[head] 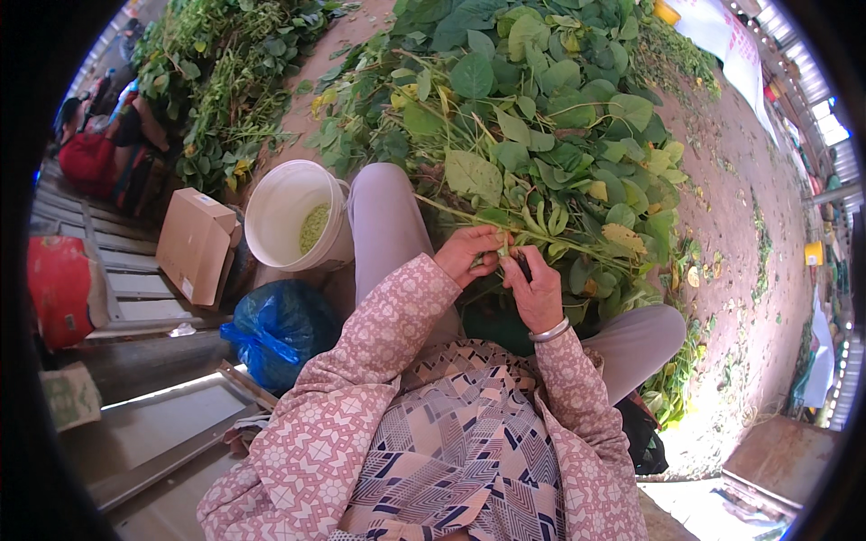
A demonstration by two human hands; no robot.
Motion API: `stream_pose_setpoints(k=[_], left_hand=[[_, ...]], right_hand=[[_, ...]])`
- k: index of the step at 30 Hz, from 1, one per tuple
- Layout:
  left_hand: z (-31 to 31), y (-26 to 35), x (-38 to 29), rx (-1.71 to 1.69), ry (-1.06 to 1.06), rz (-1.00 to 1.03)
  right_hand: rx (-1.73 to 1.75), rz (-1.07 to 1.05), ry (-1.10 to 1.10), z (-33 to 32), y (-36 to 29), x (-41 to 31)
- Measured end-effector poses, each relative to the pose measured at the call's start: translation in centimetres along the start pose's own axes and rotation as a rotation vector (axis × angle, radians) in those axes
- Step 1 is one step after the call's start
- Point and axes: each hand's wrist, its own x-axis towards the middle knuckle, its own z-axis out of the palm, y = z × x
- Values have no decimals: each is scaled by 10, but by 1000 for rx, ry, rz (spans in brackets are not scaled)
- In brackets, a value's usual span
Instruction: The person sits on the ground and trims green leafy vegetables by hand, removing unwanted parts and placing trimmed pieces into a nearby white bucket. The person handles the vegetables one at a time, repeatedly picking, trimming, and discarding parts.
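Note:
My left hand point(469, 255) pinches a green bean pod point(502, 249) between thumb and fingers, over my lap. Against the same pod, the fingertips of my right hand point(534, 287) press in from the other side. A dark object point(522, 264), like a small tool handle, sits in my right hand; its other end is hidden. Just beyond both hands, more pods point(551, 218) hang on a cut stem of the leafy bean plants point(528, 135) heaped before me. By my left knee stands a white plastic bucket point(260, 226) with shelled green beans point(315, 228) at its bottom.
A tied blue plastic bag point(281, 331) lies below the bucket, with a cardboard box point(196, 243) to its left. A second plant heap point(230, 88) rises at upper left, near a seated person point(101, 149). Fallen leaves litter the earth floor point(737, 223) at right.

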Motion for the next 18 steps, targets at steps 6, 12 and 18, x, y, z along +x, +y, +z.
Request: stream_pose_setpoints(k=[6, 12, 18], left_hand=[[-10, -14, 8, -92, -45, 6], [-10, -25, 12, -197, 126, -32], [-7, -25, 14, -144, 14, 57]], right_hand=[[-152, -103, -104, 1, 5, 7], [-266, -174, -54, 9, 10, 13], [-162, 163, 172, 21, 20, 5]])
